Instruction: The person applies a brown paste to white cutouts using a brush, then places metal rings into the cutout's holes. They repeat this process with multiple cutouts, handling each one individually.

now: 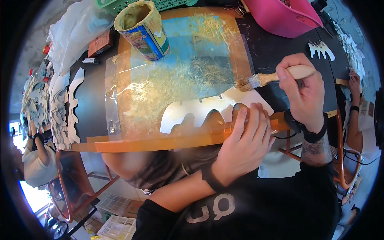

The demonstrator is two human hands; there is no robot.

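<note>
A white cut piece [208, 108] with a scalloped near edge lies on a glue-smeared clear sheet [180, 80] at the table's front edge. My left hand [246, 146] rests over its right part, fingers stretched out flat. Gripped in my right hand [302, 94] is a paintbrush [266, 79] with a pale wooden handle. Its brown bristles touch or hover just over the piece's upper right edge; I cannot tell which. Farther back stands a blue and yellow tin [146, 34], its rim thick with yellowish crust.
White scalloped pieces [60, 112] are stacked at the left, with a single one [75, 106] beside them. A plastic bag [78, 34], an orange box [100, 43] and a green basket [120, 5] lie behind. Back right are a pink bin [280, 16] and a toothed piece [321, 50]. People sit at both sides.
</note>
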